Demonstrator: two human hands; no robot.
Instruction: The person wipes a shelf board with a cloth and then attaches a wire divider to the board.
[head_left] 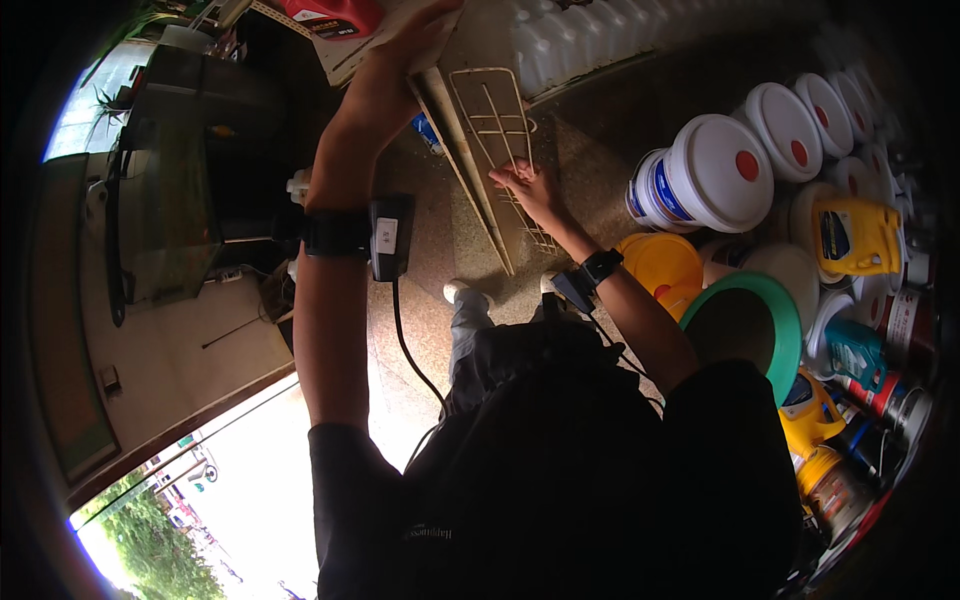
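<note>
My left hand (420,35) reaches to the upper edge of the view and rests against a pale shelf board (350,52) of a metal stand; its fingers are dim and partly cut off. Along the stand's narrow upright (462,165) hangs a cream wire rack (497,125). Lower down, my right hand (532,190) is closed at the rack's wires, thumb and fingers bent together. A red plastic jug (335,17) sits on the board beside my left hand. Both wrists wear black straps, with a box and cable on the left one.
White lidded buckets (722,172) crowd the right, with a yellow bucket (664,268), a green-rimmed bin (745,330) and yellow jugs (857,235). Clear plastic bottles (600,45) line the far side. At left stands a glass-sided case (165,200). Bright daylight enters at lower left.
</note>
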